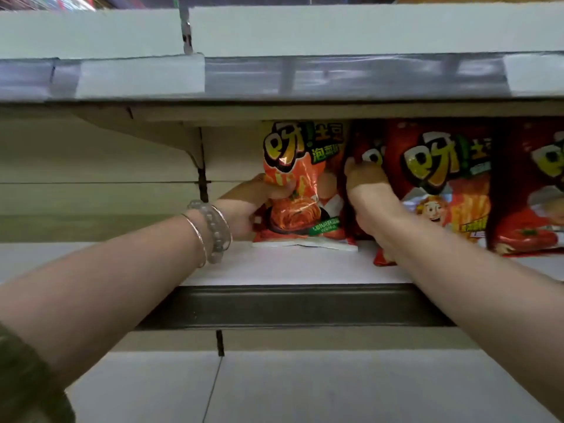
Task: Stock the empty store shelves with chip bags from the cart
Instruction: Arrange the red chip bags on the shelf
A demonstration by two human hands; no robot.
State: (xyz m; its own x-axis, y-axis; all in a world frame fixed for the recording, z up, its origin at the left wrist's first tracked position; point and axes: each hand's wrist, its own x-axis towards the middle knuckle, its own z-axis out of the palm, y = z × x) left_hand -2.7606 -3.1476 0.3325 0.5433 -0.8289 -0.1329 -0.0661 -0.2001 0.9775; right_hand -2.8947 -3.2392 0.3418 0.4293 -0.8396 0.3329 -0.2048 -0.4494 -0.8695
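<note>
1. My left grip (253, 206) holds the orange bag (293, 184) by its left edge. The thumb presses over the front and crumples the glossy foil into sharp, shiny creases.
2. The orange bag stands upright on the shelf (274, 264), with its flat white bottom seam resting on the smooth pale surface, far back near the rear panel.
3. My right grip (366, 184) reaches in just right of the orange bag. Its fingers curl round the edge of the half-hidden red bag (363, 141), a narrow dark strip of foil between its neighbours.
4. The red bag with the cartoon face (439, 184) stands upright, touching the right wrist; it looks puffy and glossy.
5. The far red bag (531, 190) stands at the right edge, cut off by the frame.
6. All four bags are on the same shelf, side by side.
7. The upper shelf (335, 29) is flat and matt white. A clear plastic price strip (335, 74) runs along its front, holding blank white paper labels.
8. A dark grey front rail (290, 306) edges the stocked shelf.
9. The bracelets (210, 230) on the left wrist are a thin silvery bangle and a band of translucent beads.
</note>
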